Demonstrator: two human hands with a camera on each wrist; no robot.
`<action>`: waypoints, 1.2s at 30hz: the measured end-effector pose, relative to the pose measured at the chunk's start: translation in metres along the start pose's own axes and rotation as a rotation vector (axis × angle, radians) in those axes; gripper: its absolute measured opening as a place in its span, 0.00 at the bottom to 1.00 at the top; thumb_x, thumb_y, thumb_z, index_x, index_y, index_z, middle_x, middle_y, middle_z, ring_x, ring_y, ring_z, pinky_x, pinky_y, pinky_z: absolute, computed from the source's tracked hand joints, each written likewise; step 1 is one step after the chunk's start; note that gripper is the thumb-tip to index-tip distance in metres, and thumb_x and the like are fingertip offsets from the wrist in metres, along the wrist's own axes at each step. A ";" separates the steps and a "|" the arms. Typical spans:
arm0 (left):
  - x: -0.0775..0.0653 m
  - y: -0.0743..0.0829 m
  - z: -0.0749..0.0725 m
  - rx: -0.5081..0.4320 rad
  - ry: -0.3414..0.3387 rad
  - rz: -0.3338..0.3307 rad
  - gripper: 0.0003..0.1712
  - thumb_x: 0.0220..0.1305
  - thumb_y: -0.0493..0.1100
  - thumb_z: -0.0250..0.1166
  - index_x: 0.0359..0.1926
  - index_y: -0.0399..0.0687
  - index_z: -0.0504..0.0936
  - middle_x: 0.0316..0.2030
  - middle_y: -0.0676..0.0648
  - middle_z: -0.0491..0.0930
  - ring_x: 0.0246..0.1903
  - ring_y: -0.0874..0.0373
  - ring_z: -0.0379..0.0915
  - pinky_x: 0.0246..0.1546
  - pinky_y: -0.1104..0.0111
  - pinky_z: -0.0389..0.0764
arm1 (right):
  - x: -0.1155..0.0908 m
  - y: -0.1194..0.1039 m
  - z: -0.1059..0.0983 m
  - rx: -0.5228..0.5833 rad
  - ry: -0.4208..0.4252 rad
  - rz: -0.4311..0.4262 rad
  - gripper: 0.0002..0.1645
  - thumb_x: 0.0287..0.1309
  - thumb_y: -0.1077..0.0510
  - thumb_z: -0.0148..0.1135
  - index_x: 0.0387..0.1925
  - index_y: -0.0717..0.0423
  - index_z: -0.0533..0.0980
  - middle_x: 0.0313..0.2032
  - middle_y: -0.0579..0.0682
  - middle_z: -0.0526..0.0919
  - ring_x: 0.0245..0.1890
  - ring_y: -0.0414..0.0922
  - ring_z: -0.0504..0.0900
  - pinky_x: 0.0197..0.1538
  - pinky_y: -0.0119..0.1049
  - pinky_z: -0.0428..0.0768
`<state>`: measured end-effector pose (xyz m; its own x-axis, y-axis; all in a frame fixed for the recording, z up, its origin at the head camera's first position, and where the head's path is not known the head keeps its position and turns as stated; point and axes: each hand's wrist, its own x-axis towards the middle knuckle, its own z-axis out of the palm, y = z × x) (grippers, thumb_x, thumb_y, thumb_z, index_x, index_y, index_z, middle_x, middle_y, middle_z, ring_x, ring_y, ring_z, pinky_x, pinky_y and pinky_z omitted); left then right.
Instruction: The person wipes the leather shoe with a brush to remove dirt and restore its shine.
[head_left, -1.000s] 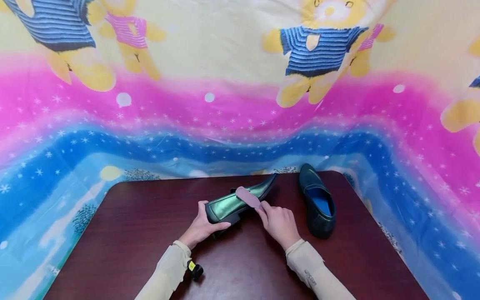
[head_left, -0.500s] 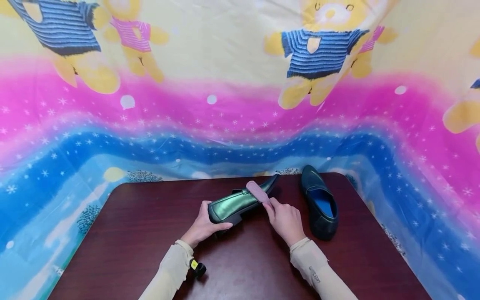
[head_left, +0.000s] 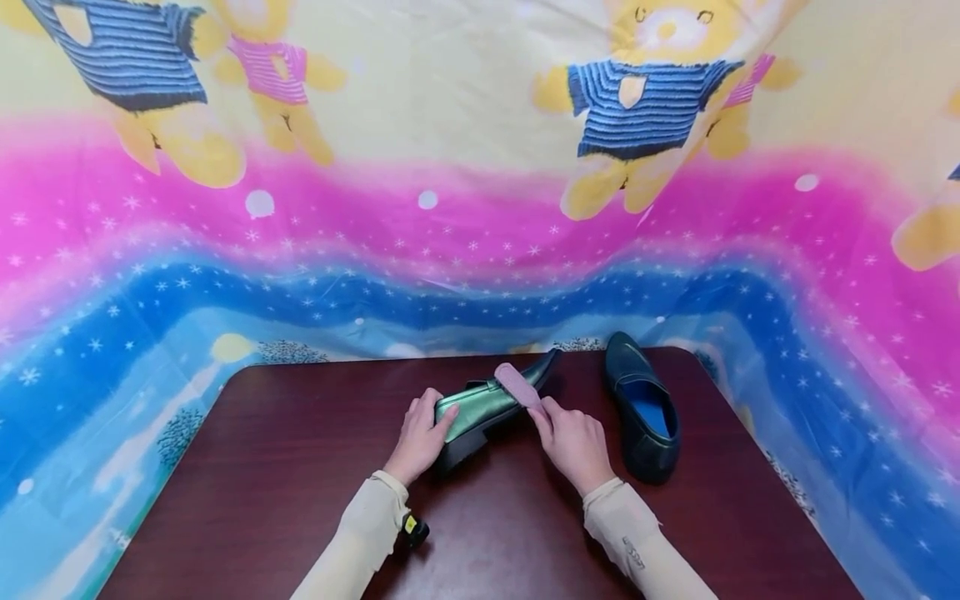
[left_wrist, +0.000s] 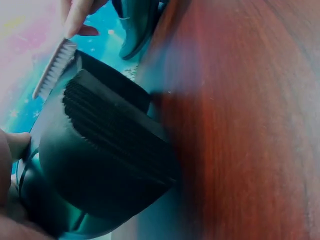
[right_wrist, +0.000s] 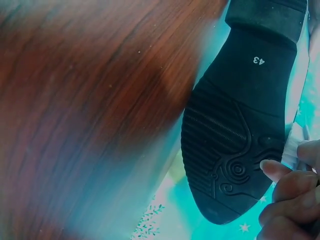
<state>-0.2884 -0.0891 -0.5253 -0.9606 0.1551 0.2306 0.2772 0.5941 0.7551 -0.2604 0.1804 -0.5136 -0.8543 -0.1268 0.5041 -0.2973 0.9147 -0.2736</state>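
Brushing seems in hand: the left hand [head_left: 418,435] grips the tipped shoe [head_left: 480,410], the right hand [head_left: 577,448] pinches the brush [head_left: 516,386]; the next stroke likely needs steady support.

The person's sleeved forearms [head_left: 352,533] are slanting inward. The left hand [head_left: 418,433] is gripping, thumb [head_left: 447,421] opposing partly hidden fingers [head_left: 426,402] that seem to be curling. The right hand [head_left: 576,446] is pinching between thumb and forefinger [head_left: 551,407], the other fingers folding in.
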 end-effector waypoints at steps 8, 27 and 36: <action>0.004 -0.003 -0.017 -0.079 -0.070 0.043 0.14 0.78 0.54 0.59 0.44 0.50 0.69 0.37 0.48 0.68 0.43 0.55 0.63 0.45 0.61 0.68 | -0.004 -0.006 -0.008 0.016 -0.026 0.021 0.12 0.71 0.46 0.64 0.35 0.47 0.76 0.14 0.41 0.68 0.15 0.40 0.66 0.22 0.36 0.66; 0.004 -0.035 -0.045 -0.046 -0.135 0.153 0.10 0.78 0.52 0.59 0.44 0.55 0.70 0.38 0.53 0.67 0.44 0.58 0.62 0.45 0.63 0.68 | -0.016 -0.017 -0.012 0.093 -0.038 -0.052 0.07 0.65 0.48 0.72 0.39 0.44 0.85 0.15 0.34 0.72 0.17 0.33 0.67 0.25 0.31 0.70; 0.001 -0.034 -0.040 0.005 -0.076 0.216 0.10 0.77 0.51 0.60 0.44 0.52 0.71 0.37 0.54 0.67 0.43 0.60 0.61 0.44 0.64 0.67 | -0.010 0.001 -0.026 0.076 -0.066 0.052 0.12 0.66 0.48 0.71 0.45 0.48 0.88 0.21 0.42 0.83 0.18 0.36 0.72 0.27 0.37 0.78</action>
<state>-0.2978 -0.1407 -0.5261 -0.8780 0.3374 0.3395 0.4762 0.5447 0.6903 -0.2408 0.1930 -0.4978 -0.8950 -0.1069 0.4331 -0.2808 0.8893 -0.3609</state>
